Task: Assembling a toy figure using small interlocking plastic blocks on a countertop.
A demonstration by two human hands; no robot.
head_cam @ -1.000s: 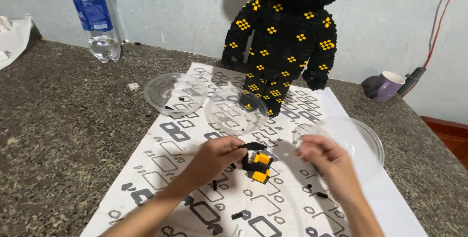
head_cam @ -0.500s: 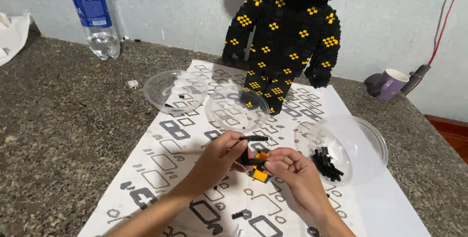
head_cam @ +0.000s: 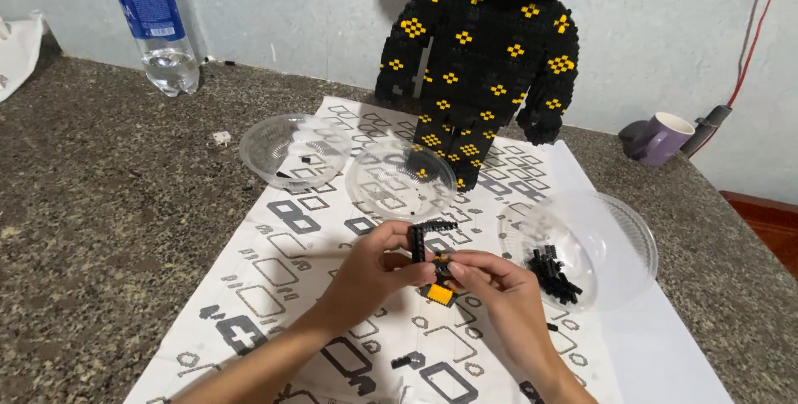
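Black and orange bricks make up a small brick assembly (head_cam: pixel 434 264) at lower centre, pinched between both hands just above a printed instruction sheet (head_cam: pixel 274 275). The left hand (head_cam: pixel 374 275) clamps its upright black strip, seemingly to steady it; the right hand (head_cam: pixel 499 292) closes fingertips on its lower part. Just right, a clear bowl (head_cam: pixel 619 238) keeps loose black pieces within reach. Farther up stand two more bowls, then a black brick figure (head_cam: pixel 490 63) on the stone tabletop (head_cam: pixel 100 204).
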